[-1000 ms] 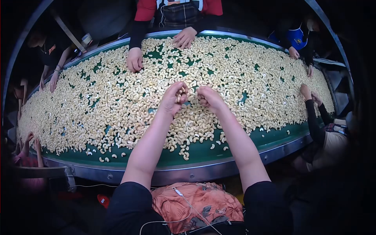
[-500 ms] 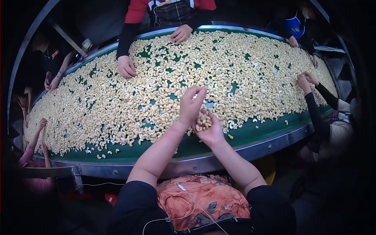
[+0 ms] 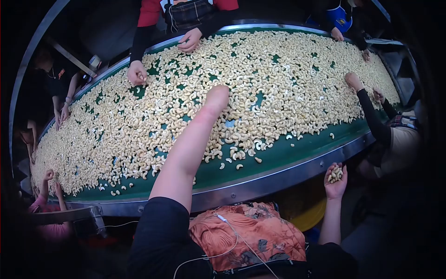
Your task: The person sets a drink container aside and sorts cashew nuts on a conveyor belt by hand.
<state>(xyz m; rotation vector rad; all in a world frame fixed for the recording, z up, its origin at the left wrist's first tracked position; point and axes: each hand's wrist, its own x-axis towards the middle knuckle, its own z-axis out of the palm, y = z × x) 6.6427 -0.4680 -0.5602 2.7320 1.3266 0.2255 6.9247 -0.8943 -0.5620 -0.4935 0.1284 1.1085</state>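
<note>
- Left hand (image 3: 218, 95) now reaches nearer the middle of the bench (image 3: 302, 148), over the spread cashews (image 3: 283, 100); its fingertips are hidden, its grip impossible to tell.
- Right hand (image 3: 335, 189), over the bench half a second ago, is now past the bench's near edge, palm up, curled around a handful of cashews (image 3: 335, 174).
</note>
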